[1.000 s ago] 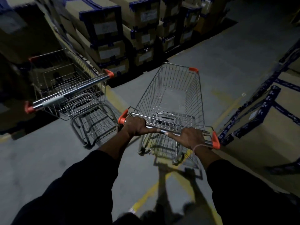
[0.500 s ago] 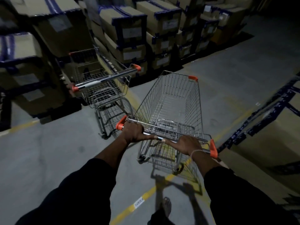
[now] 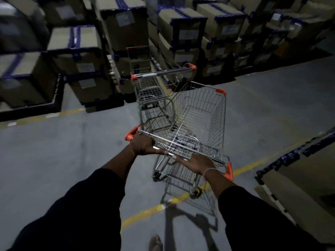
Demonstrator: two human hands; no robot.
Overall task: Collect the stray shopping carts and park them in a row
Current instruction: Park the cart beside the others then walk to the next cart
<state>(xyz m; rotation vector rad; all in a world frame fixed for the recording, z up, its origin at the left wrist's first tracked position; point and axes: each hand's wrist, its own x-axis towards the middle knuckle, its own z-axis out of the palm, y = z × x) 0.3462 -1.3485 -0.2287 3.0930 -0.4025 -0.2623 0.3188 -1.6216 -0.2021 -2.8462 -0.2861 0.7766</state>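
A wire shopping cart [image 3: 195,115] with orange corner caps stands right in front of me on the grey floor. My left hand [image 3: 143,144] grips the left end of its metal handle bar. My right hand [image 3: 196,164] grips the bar toward its right end. A second wire cart [image 3: 152,82] stands just beyond, against the stacked boxes, its handle bar facing me. The front left of my cart overlaps the second cart's rear; whether they touch is unclear.
Stacks of cardboard boxes [image 3: 183,33] with blue tape line the far side. More boxes [image 3: 299,169] sit close on my right. A yellow floor line [image 3: 145,213] runs diagonally under the cart. My foot [image 3: 155,242] shows at the bottom edge.
My view and the cart I hold have swung left, so the second cart now stands almost straight ahead and closer to the front of my cart. Both hands stay on the handle.
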